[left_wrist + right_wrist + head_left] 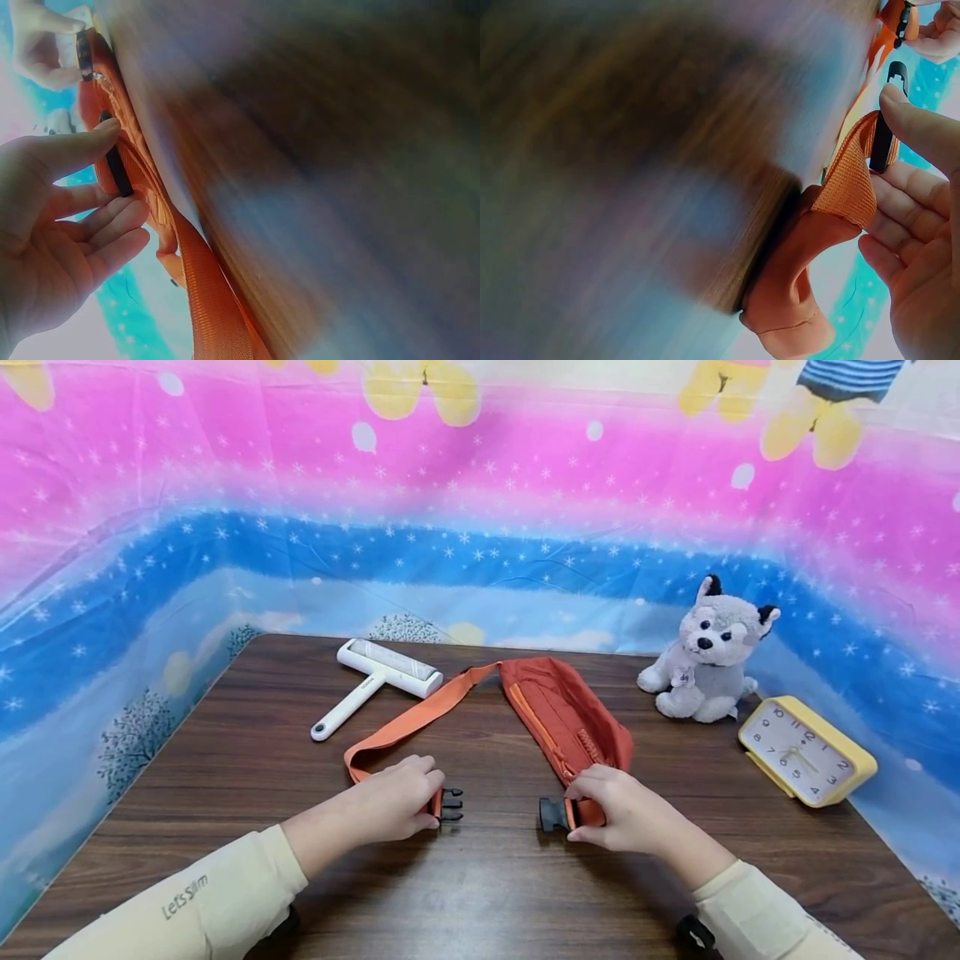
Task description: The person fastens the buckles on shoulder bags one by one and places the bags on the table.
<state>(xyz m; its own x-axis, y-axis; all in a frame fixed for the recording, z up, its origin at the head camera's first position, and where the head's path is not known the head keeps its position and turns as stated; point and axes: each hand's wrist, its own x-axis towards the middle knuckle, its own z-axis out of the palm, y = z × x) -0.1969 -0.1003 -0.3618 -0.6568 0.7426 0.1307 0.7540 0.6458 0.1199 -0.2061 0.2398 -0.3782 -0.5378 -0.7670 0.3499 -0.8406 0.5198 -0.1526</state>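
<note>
A rust-red waist bag is laid slantwise on the table, orange strap curved, black buckle unfastened.

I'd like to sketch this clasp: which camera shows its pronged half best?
The head view: there the pronged half shows its three prongs apart. The left wrist view shows it edge-on, as a dark bar; the right wrist view, only small, near the top right corner.

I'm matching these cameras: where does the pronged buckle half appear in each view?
Head: pronged buckle half, below centre, slightly left.
Left wrist: pronged buckle half, left of centre.
Right wrist: pronged buckle half, near top right corner.
Shared landmark: the left hand, holding it.
</note>
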